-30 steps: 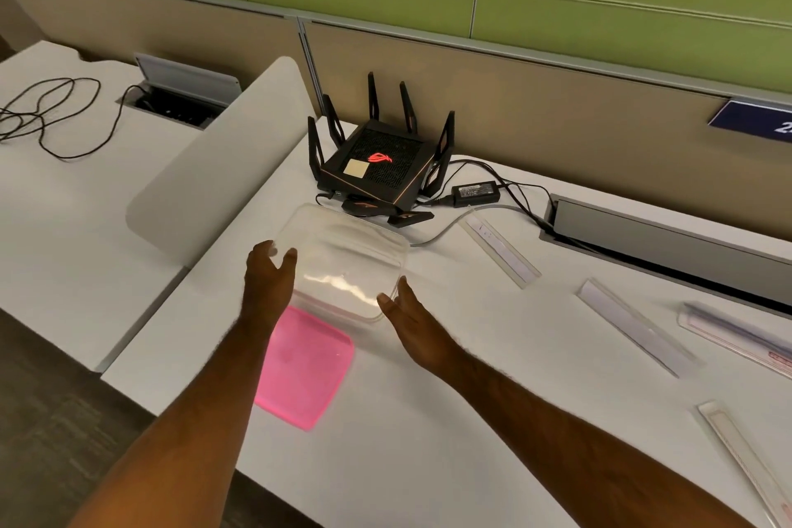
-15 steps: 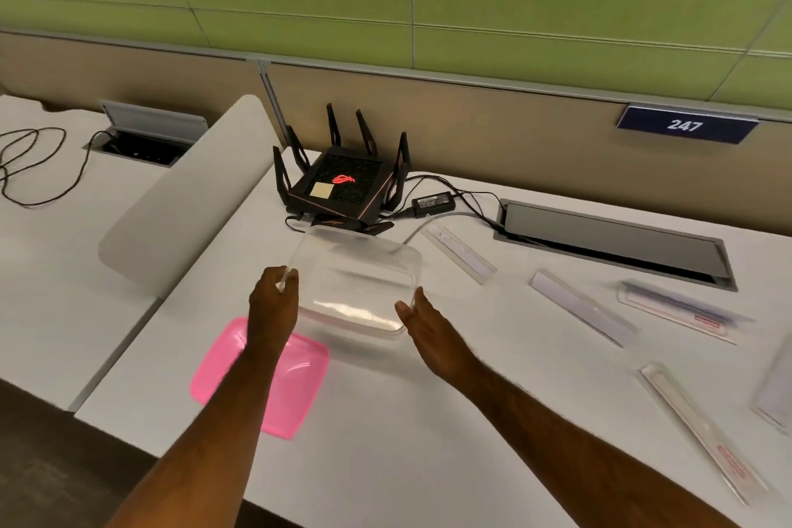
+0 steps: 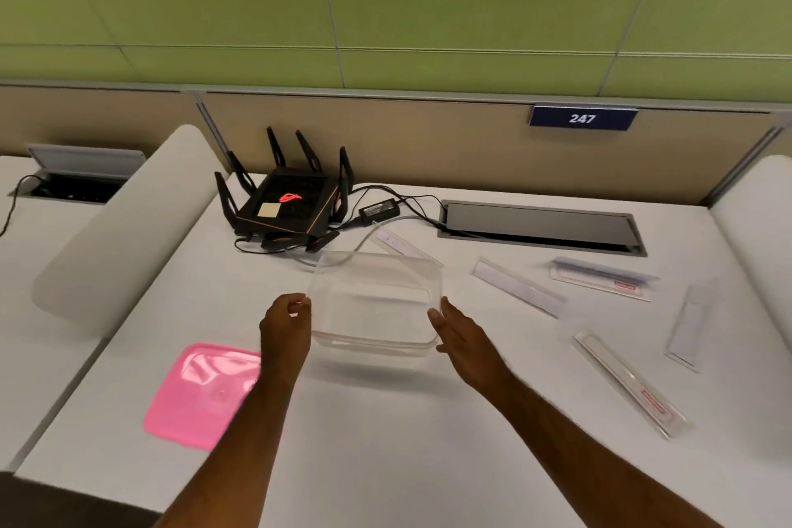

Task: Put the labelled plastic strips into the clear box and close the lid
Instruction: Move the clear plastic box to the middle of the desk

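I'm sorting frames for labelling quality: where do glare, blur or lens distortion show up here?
Head view: bright glare patches on the pink lid; the clear box shows faint highlights, its edges hard to trace; wide-angle bending curves the desk edges and wall lines; a soft shadow lies under the box; the hands look slightly soft.

A white worktop (image 3: 385, 442) carries a pink lid (image 3: 201, 394) flat at its near left and a black router (image 3: 285, 201) with upright antennas at the far left, a power adapter (image 3: 379, 210) beside it. Clear labelled strips lie scattered on the right: one (image 3: 518, 286) mid-right, one (image 3: 602, 278) farther right, one (image 3: 632, 388) nearest, one (image 3: 688, 328) at the right edge
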Demonstrator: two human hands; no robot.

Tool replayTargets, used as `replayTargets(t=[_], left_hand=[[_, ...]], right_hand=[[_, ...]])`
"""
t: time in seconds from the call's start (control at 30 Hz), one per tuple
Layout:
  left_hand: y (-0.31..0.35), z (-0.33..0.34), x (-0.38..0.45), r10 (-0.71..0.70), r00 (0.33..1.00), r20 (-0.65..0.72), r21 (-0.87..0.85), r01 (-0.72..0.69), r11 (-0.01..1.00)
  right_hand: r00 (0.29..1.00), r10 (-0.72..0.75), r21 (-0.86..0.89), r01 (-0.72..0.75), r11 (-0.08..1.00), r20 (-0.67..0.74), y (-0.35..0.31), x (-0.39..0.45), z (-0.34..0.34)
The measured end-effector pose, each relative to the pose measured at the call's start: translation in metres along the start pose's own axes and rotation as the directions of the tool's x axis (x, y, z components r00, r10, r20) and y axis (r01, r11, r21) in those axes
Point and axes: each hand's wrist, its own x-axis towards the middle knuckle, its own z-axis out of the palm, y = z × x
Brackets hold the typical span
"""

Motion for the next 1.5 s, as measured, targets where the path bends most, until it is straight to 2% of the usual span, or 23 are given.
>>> replayTargets(t=[0.33, 0.8, 0.93, 1.2, 1.37, 1.5], left_hand=[[0.024, 0.048, -0.055, -0.023, 0.988, 0.156, -0.094, 0.038, 0.995], [0.052, 0.111, -0.154, 0.084, 0.934, 0.347, -0.061, -0.067, 0.996], [0.047, 0.116, -0.181, 0.102, 0.913, 0.394, -0.068, -0.082, 0.994], [0.054, 0.126, -0.202, 0.139, 0.881, 0.453, -0.039, -0.136, 0.99], [0.047, 0.132, -0.216, 0.132, 0.879, 0.458, 0.004, -0.151, 0.989], [0.032, 0.136, -0.231, 0.097, 0.875, 0.474, 0.038, -0.131, 0.991]], right_hand=[[0.974, -0.06, 0.037, 0.07, 0.997, -0.218, 0.022, -0.052, -0.077], [0.862, 0.114, 0.165, -0.035, 0.986, -0.494, 0.074, -0.123, -0.161], [0.845, 0.117, 0.138, -0.052, 0.989, -0.521, 0.089, -0.143, -0.175], [0.806, 0.157, 0.207, -0.045, 0.977, -0.57, 0.115, -0.175, -0.187], [0.79, 0.167, 0.161, -0.088, 0.983, -0.59, 0.138, -0.191, -0.19], [0.803, 0.168, 0.061, -0.163, 0.985, -0.572, 0.158, -0.207, -0.187]])
